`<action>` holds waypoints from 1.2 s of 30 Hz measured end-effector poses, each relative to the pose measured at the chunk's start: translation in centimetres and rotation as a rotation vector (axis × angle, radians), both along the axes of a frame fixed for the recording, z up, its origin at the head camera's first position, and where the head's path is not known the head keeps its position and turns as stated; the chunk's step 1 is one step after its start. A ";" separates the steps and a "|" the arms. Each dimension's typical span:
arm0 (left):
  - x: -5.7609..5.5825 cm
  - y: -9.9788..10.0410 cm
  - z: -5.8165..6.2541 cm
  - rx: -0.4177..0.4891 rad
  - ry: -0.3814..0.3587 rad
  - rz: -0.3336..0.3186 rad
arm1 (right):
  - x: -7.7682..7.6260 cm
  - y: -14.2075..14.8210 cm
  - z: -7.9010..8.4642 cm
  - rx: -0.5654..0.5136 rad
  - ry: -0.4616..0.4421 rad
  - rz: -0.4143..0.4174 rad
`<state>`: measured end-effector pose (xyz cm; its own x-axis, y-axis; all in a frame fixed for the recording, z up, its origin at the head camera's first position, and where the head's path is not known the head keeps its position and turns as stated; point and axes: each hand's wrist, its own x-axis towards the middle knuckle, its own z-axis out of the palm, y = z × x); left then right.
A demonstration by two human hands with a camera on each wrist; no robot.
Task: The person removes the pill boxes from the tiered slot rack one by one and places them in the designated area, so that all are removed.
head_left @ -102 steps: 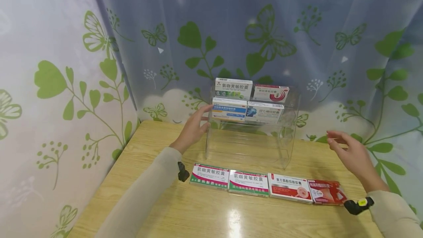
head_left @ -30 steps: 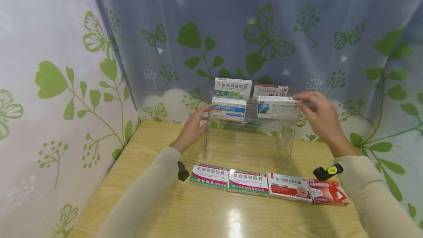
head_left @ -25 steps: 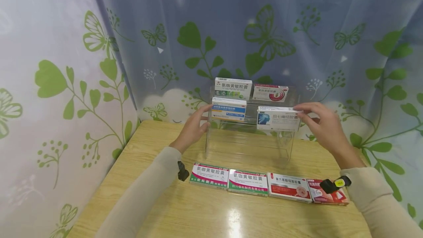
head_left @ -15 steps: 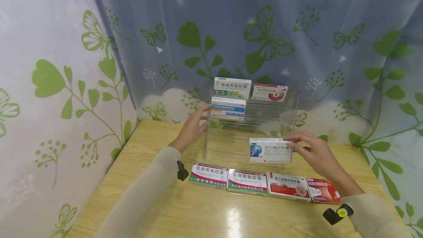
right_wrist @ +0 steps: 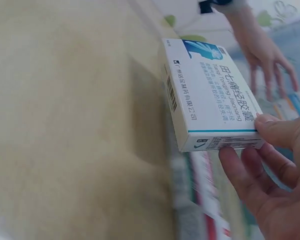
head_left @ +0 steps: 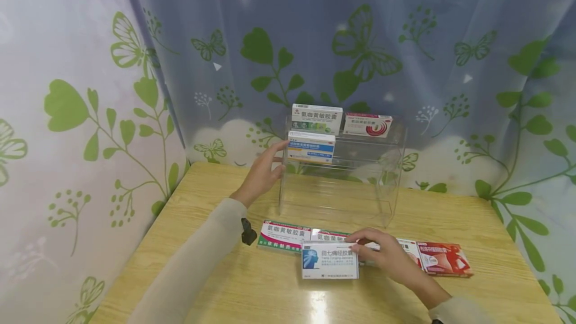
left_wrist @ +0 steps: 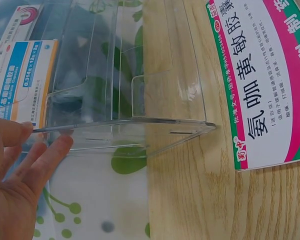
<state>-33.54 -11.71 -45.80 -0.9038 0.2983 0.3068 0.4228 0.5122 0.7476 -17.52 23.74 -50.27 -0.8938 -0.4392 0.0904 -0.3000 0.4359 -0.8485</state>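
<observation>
With thumb and fingertips, my right hand (head_left: pixel 391 259) grips the right end of a white medicine box (head_left: pixel 330 261) with a blue head picture. In the head view this box hangs over the front of a row of boxes, partly covering them; the right wrist view shows the box (right_wrist: pixel 210 90) raised off the table. My left hand (head_left: pixel 260 176) pinches the left side panel of a clear acrylic display rack (head_left: pixel 342 201). On its second tier stands a blue-and-white medicine box (head_left: pixel 310 148). The top tier bears a white-and-green box (head_left: pixel 317 120) and a red-and-white box (head_left: pixel 367 125).
Along the wooden table (head_left: pixel 216 284), before the rack, lie a green-and-pink box (head_left: pixel 284 234), a second such box (head_left: pixel 328 234) partly hidden, a red-and-white box (head_left: pixel 410 250) behind my right hand, and a red box (head_left: pixel 445 259). A patterned curtain (head_left: pixel 279 9) stands behind.
My right hand has taken the white box from the rack's second tier and moved it down, forward and left over the row. My left hand stays at the rack.
</observation>
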 end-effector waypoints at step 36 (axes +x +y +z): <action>0.0 0.0 0.2 -0.013 -0.002 -0.009 | 1.6 -11.5 -4.4 0.001 0.019 0.033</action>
